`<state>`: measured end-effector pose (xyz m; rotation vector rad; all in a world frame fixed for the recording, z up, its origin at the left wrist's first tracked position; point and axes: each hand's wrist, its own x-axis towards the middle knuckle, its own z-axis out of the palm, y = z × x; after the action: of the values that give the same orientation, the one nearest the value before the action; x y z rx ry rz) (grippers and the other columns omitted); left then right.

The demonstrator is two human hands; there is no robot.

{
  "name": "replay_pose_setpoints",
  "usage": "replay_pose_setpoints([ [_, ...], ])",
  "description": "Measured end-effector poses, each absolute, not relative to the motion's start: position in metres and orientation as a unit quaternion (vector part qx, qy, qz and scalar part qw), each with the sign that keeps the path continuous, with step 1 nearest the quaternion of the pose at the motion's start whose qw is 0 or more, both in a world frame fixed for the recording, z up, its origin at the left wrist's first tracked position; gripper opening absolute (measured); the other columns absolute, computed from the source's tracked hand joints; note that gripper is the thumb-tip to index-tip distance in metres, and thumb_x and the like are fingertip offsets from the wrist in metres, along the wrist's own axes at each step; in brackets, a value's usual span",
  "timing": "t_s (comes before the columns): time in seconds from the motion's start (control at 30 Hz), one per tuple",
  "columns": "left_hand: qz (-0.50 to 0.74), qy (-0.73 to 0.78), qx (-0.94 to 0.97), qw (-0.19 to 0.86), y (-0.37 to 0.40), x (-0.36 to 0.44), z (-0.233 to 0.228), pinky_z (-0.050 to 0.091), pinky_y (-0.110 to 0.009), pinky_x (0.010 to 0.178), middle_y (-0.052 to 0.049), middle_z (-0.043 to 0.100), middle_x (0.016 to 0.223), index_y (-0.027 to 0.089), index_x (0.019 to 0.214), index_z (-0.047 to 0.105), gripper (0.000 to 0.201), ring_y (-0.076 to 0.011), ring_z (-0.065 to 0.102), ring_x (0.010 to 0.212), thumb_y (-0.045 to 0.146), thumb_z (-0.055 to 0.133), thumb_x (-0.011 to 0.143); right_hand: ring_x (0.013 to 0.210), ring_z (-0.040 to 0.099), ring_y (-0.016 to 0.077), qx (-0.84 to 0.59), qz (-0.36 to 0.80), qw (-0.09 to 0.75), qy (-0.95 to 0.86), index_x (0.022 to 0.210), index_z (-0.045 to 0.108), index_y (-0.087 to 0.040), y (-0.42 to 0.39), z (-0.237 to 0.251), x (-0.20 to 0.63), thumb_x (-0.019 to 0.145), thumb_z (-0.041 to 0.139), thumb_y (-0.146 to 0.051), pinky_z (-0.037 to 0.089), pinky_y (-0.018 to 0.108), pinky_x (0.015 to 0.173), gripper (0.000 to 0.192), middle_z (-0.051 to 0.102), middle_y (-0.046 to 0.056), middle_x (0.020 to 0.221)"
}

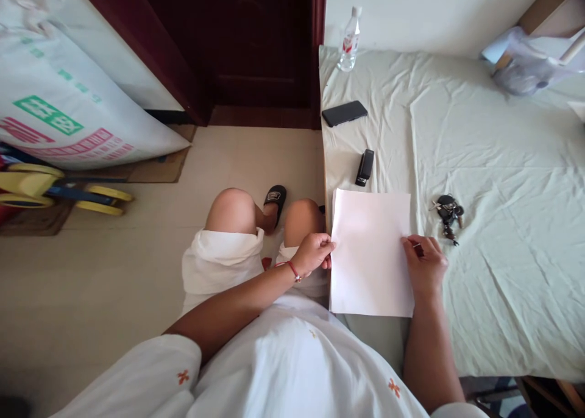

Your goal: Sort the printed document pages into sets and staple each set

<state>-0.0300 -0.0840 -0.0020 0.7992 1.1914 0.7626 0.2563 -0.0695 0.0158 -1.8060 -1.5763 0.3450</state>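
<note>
White sheets of paper (369,253) lie in a stack near the left edge of the cloth-covered table, their left edges slightly out of line. My left hand (313,253), with a red bracelet on the wrist, pinches the stack's left edge. At the opposite edge, my right hand (425,258) is closed, thumb and fingertips on the paper's right side. Just beyond the paper's far edge stands a black stapler (364,167). A bunch of keys (448,216) rests to the right of my right hand.
Farther back on the table (498,144) are a black phone (344,113) and a clear water bottle (350,40). A plastic bag (525,70) sits at the far right. On the floor at left are a large white sack (77,101) and a yellow-wheeled toy (59,189).
</note>
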Motion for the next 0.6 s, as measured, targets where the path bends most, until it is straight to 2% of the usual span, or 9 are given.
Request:
replay_pose_setpoints([
  [0.07,0.337,0.539,0.36,0.683,-0.084,-0.029,0.0,0.032,-0.016,0.033,0.005,0.055,0.044,0.019,0.066,0.051,0.05,-0.0087,0.053,0.034,0.058,0.08,0.077,0.068,0.06,0.019,-0.695,0.146,0.37,-0.599,0.085,0.073,-0.025,-0.069,0.015,0.258,0.089,0.07,-0.051,0.051,0.038,0.071,0.027,0.067,0.004,0.083],
  [0.17,0.329,0.544,0.359,0.683,-0.084,-0.029,0.003,0.034,-0.016,0.035,0.005,0.055,0.043,0.02,0.067,0.05,0.038,-0.0093,0.054,0.035,0.042,0.073,0.086,0.068,0.06,0.0159,-0.69,0.229,0.433,-0.533,0.086,0.072,-0.022,-0.073,0.02,0.261,0.082,0.077,-0.057,0.049,0.032,0.065,0.036,0.067,0.001,0.078],
  [0.27,0.323,0.542,0.354,0.69,-0.084,-0.028,0.004,0.037,-0.017,0.037,0.005,0.056,0.044,0.019,0.068,0.051,0.029,-0.009,0.053,0.035,0.029,0.066,0.091,0.064,0.062,0.014,-0.66,0.382,0.482,-0.431,0.097,0.073,-0.023,-0.082,0.03,0.265,0.083,0.075,-0.066,0.048,0.027,0.059,0.045,0.068,0.0,0.073],
  [0.4,0.332,0.539,0.352,0.69,-0.084,-0.028,0.002,0.031,-0.016,0.036,0.005,0.055,0.043,0.019,0.067,0.051,0.028,-0.0077,0.052,0.034,0.023,0.064,0.092,0.061,0.07,0.02,-0.612,0.58,0.45,-0.293,0.112,0.075,-0.024,-0.1,0.037,0.265,0.082,0.065,-0.081,0.055,0.033,0.056,0.065,0.074,0.003,0.071],
  [0.47,0.332,0.538,0.352,0.69,-0.084,-0.028,0.001,0.027,-0.015,0.035,0.005,0.054,0.043,0.018,0.067,0.052,0.028,-0.0072,0.05,0.034,0.021,0.062,0.093,0.064,0.073,0.0227,-0.606,0.62,0.424,-0.263,0.112,0.077,-0.024,-0.109,0.036,0.258,0.078,0.071,-0.078,0.059,0.036,0.058,0.064,0.078,0.005,0.077],
  [0.6,0.336,0.534,0.337,0.699,-0.083,-0.028,0.002,0.025,-0.016,0.035,0.007,0.051,0.042,0.018,0.067,0.051,0.03,-0.0065,0.048,0.033,0.027,0.067,0.092,0.078,0.077,0.0246,-0.592,0.619,0.424,-0.293,0.106,0.08,-0.025,-0.122,0.025,0.235,0.068,0.089,-0.058,0.064,0.037,0.067,0.051,0.082,0.007,0.095],
])
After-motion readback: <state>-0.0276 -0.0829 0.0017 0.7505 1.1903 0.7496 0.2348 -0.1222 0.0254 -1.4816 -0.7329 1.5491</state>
